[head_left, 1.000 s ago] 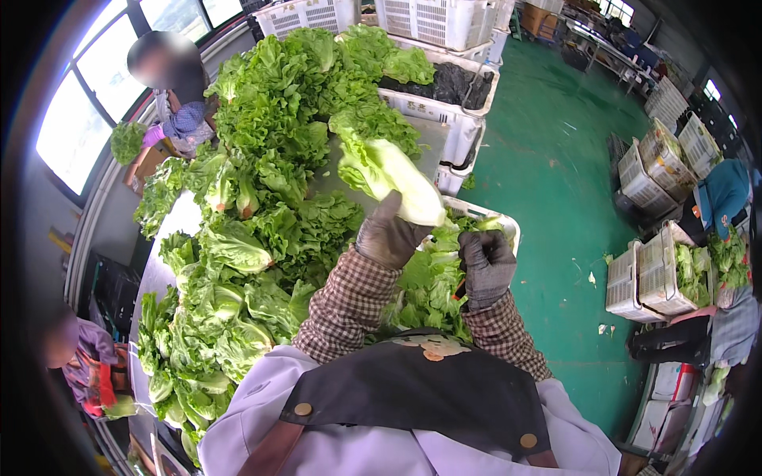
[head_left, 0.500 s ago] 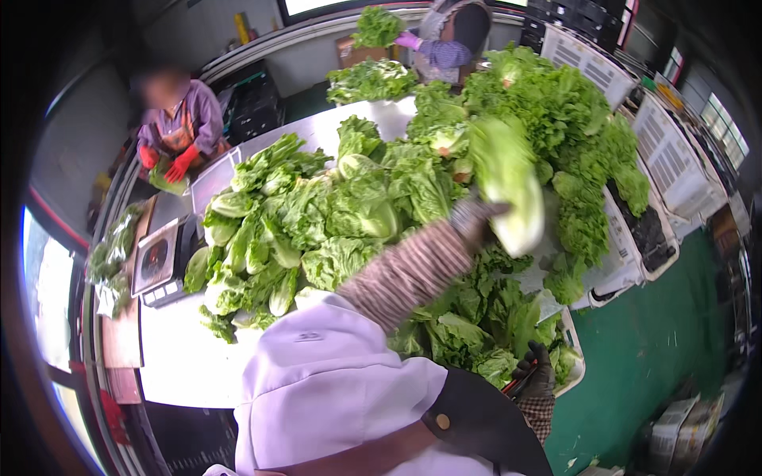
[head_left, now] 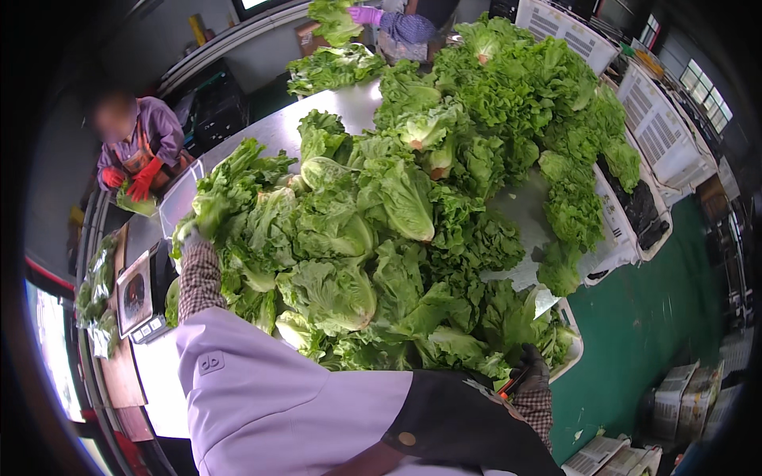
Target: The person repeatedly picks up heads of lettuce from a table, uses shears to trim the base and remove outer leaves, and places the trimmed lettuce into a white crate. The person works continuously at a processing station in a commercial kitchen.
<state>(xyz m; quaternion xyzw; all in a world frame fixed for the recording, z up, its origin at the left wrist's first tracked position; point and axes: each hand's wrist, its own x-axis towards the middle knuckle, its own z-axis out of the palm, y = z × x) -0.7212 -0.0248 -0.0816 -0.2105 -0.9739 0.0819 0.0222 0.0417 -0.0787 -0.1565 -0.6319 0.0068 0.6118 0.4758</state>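
Observation:
My left hand [head_left: 192, 235], in a greyish glove below a checked sleeve, is at the left end of the lettuce pile. Motion smears its fingers, which appear closed on a leafy green lettuce head [head_left: 213, 209]. Down by the front right corner of the pile, my right hand [head_left: 532, 370] wears a dark glove. Its fingers curl round a thin tool with an orange handle [head_left: 506, 389]; the rest of that tool is hidden. Many lettuce heads [head_left: 337, 293] lie heaped between my two hands, some with their cut stem ends showing.
A scale [head_left: 143, 297] stands left, near bagged greens [head_left: 97, 282]. White crates [head_left: 663, 131] line the right side above a green floor [head_left: 643, 317]. A co-worker in red gloves [head_left: 143, 181] works far left; another with purple gloves [head_left: 365, 15] holds lettuce at the back.
My left hand has swung from the right of the pile to its far left with a lettuce head. My right hand stays low at the right. The view has shifted slightly.

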